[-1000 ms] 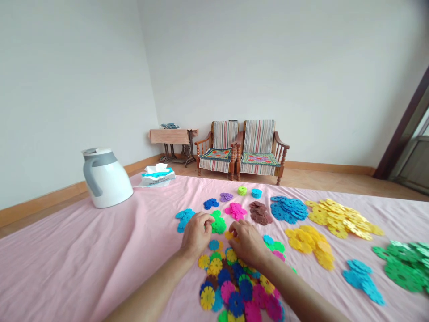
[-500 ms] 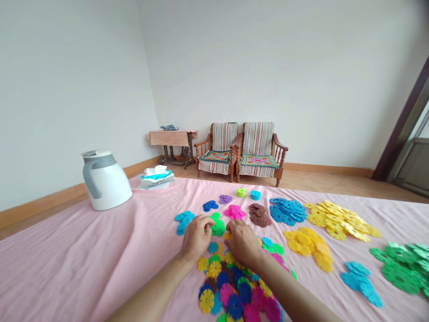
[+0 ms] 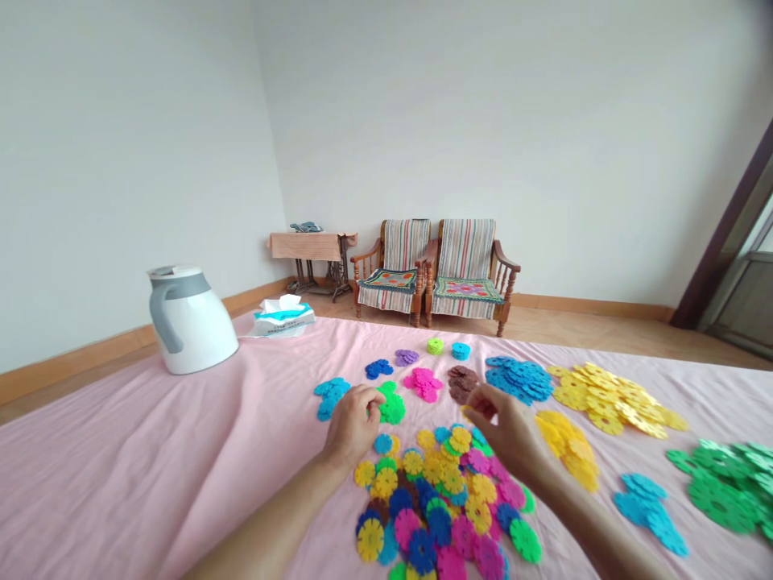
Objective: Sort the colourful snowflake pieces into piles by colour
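My left hand (image 3: 355,425) is curled at the left side of a small light-green pile of flower-shaped plastic discs (image 3: 392,404). Its fingertips are bent in, and what they hold, if anything, is hidden. Above the brown discs' near edge, my right hand (image 3: 510,427) pinches a yellow flower-shaped disc (image 3: 466,412), of which only a sliver shows. Between my forearms spreads a mixed heap of discs (image 3: 440,528) in yellow, pink, blue, green and brown. A yellow pile (image 3: 568,447) lies partly behind my right hand.
Sorted by colour, brown (image 3: 462,383), pink (image 3: 423,384), blue (image 3: 519,380), large yellow (image 3: 609,396) and dark-green discs (image 3: 728,487) lie on the pink cloth (image 3: 150,475). A white jug (image 3: 199,330) and a tissue box (image 3: 283,318) stand at left; two chairs (image 3: 468,258) are beyond.
My right hand has moved right from over the top of the mixed heap to beside the brown pile, with a yellow disc in its fingertips. My left hand has stayed by the green pile.
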Demonstrator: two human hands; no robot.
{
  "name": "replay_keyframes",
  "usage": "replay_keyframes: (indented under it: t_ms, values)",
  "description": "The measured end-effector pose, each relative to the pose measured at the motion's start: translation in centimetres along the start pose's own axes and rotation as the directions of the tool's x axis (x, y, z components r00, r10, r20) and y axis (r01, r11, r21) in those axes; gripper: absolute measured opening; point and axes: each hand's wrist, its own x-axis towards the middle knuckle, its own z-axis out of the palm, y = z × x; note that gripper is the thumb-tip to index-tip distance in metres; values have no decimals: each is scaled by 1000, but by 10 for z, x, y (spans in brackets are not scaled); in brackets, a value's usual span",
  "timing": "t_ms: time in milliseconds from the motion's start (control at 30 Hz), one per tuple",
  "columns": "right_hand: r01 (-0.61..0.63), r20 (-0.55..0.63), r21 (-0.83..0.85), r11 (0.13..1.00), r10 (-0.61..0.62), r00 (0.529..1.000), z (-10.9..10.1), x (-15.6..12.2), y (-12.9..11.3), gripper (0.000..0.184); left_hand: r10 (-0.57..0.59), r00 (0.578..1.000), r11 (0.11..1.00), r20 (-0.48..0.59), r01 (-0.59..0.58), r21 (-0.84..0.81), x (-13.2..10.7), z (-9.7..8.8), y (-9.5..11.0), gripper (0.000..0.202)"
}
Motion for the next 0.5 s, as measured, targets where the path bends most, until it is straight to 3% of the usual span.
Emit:
replay_keyframes:
  t_ms: [133, 267, 333, 433, 500]
  values:
    - [-96, -119, 0, 995, 95, 988, -37, -9, 68, 12, 19, 1000, 1000, 2, -19, 5, 0, 2, 0, 27]
    - [-135, -35, -59, 989, 133, 991, -47, -20, 106, 11, 12, 1000, 1000, 9, -12, 12, 0, 2, -1, 25]
    - [-148, -81, -151, 977, 137, 987, -48, -23, 107, 11, 14, 1000, 1000, 12, -14, 19, 0, 2, -2, 25]
    - [-164, -200, -273, 948, 110, 973, -44, -22, 90, 18, 15, 1000, 1000, 20, -15, 23, 1, 2, -3, 25]
    - [-124, -151, -236, 964, 90, 984, -37, -22, 71, 19, 14, 1000, 1000, 24, -15, 20, 1, 2, -3, 25]
